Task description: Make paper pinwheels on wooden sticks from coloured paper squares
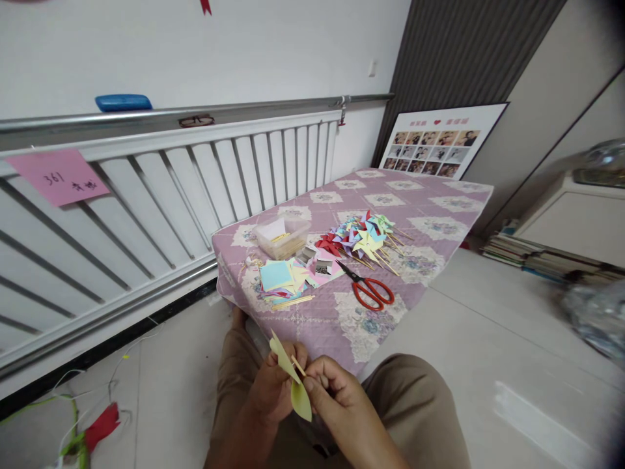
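Both my hands are low in the head view, above my lap. My left hand (276,387) is closed on a folded yellow-green paper pinwheel (293,381). My right hand (336,391) pinches a thin wooden stick (298,366) against the paper's middle. In front of me stands a low table with a pink quilted cloth (430,208). On it lie a pile of finished coloured pinwheels (364,238), red-handled scissors (368,286), a stack of coloured paper squares (278,277) and loose sticks (293,301).
A clear plastic box (283,238) with sticks sits at the table's left. A white radiator (195,182) with a pink note (58,176) runs along the wall. A photo board (442,140) leans at the back; stacked books (537,257) lie on the floor at right.
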The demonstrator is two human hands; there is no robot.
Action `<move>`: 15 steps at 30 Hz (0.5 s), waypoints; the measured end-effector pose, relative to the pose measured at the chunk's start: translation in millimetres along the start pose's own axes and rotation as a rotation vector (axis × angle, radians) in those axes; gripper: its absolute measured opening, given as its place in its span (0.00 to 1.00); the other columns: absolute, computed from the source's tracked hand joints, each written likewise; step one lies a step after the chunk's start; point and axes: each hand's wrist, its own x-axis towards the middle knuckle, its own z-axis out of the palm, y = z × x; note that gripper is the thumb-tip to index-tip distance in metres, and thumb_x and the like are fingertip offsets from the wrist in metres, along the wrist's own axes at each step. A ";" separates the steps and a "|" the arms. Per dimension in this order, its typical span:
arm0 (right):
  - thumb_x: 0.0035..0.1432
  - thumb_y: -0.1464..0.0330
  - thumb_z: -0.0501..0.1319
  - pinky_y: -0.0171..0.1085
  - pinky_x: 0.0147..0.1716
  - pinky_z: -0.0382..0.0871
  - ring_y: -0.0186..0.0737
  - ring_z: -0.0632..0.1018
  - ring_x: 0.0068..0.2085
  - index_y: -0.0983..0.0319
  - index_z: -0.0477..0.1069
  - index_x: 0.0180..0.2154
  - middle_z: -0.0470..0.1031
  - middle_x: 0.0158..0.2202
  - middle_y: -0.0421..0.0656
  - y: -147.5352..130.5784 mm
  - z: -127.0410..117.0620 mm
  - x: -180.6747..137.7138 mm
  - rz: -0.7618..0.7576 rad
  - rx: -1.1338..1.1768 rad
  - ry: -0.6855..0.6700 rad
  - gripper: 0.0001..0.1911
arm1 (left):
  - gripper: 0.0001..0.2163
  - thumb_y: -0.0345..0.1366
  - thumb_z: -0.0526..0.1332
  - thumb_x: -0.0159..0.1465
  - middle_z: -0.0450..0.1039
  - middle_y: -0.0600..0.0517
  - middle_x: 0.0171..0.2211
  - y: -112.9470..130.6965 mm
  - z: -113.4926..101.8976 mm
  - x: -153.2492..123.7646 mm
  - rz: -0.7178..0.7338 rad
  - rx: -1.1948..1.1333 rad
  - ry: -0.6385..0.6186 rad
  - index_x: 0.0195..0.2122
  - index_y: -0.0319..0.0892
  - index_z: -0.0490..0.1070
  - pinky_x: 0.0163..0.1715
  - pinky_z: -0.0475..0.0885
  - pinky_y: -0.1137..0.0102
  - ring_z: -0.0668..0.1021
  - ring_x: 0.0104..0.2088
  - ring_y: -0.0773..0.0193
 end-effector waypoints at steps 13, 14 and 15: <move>0.61 0.66 0.52 0.31 0.25 0.56 0.32 0.61 0.25 0.59 0.61 0.27 0.59 0.23 0.34 12.5 -4.5 1.2 -0.195 -0.287 0.023 0.10 | 0.14 0.37 0.71 0.50 0.60 0.57 0.22 -2.4 2.1 -0.9 0.024 -0.054 -0.024 0.21 0.41 0.63 0.24 0.59 0.74 0.63 0.22 0.72; 0.62 0.66 0.52 0.31 0.25 0.57 0.32 0.62 0.25 0.59 0.61 0.27 0.59 0.23 0.34 13.6 -4.9 1.4 -0.211 -0.294 0.022 0.10 | 0.14 0.37 0.71 0.50 0.60 0.57 0.22 -1.7 3.3 -1.0 0.025 -0.056 -0.018 0.21 0.41 0.64 0.24 0.59 0.74 0.63 0.22 0.72; 0.62 0.66 0.52 0.31 0.25 0.57 0.32 0.62 0.25 0.59 0.61 0.27 0.60 0.23 0.34 14.4 -5.3 1.5 -0.222 -0.299 0.022 0.10 | 0.14 0.37 0.71 0.50 0.60 0.57 0.22 -1.0 4.7 -1.1 0.027 -0.057 -0.011 0.21 0.40 0.64 0.24 0.60 0.74 0.63 0.22 0.73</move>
